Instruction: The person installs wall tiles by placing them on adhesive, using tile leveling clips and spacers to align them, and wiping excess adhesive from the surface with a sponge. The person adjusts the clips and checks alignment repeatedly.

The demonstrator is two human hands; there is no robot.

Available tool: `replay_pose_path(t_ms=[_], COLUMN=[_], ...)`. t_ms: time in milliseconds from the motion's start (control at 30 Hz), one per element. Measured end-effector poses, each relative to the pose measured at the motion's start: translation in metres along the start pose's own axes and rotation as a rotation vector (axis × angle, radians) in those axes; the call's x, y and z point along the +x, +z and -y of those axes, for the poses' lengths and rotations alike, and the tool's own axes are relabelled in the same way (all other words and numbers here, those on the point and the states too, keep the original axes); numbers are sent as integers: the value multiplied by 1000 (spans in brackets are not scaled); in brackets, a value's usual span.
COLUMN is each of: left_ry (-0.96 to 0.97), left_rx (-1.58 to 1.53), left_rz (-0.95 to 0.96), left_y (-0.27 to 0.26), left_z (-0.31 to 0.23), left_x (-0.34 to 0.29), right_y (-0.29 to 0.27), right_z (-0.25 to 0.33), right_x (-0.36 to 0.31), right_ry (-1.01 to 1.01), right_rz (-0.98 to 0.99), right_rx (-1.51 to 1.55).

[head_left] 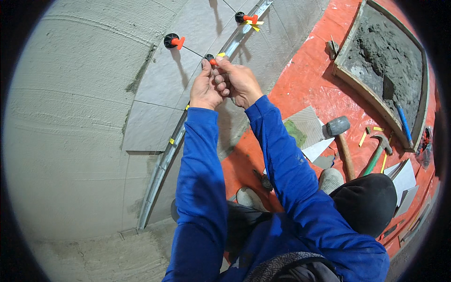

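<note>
Both hands meet at a tile leveler [210, 58] with a black round cap and a red-orange handle, set at the tile joint beside a metal rail [159, 177]. My left hand [206, 89] has its fingers closed at the black cap. Pinched between thumb and fingers of my right hand [238, 81] is the red-orange handle, partly covered. Grey tiles [146, 127] line the wall above the rail. Another leveler [173, 41] sits on the tiles to the upper left, and one more leveler [241, 18] stands farther up by the rail, near yellow wedges [255, 25].
At the right, a wooden-edged trough [371, 101] holds grey mortar and a blue-handled tool [404, 124]. A rubber mallet [339, 126], a claw hammer [378, 152] and tile pieces [307, 124] lie on the red sheet [305, 77]. Bare plastered wall [70, 103] extends left.
</note>
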State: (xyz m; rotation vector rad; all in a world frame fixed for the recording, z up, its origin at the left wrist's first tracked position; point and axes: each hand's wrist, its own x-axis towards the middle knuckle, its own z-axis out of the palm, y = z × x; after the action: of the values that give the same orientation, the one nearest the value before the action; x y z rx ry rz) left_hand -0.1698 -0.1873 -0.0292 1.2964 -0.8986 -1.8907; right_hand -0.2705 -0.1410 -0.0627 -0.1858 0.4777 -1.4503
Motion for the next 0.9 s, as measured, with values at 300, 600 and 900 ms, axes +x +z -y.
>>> replay_pose_path(t_ms=[300, 600, 900], left_ry=[8, 62, 28], left_rx=[-96, -407, -346], left_rz=[21, 137, 326], left_y=[-1, -5, -31], left_z=[1, 2, 5], left_x=[4, 7, 34], right_y=[-1, -2, -2], right_z=[0, -12, -12], right_x=[1, 10, 15], right_ry=[-29, -730, -507], right_rz=[-11, -293, -238], right_rx=[-93, -901, -759])
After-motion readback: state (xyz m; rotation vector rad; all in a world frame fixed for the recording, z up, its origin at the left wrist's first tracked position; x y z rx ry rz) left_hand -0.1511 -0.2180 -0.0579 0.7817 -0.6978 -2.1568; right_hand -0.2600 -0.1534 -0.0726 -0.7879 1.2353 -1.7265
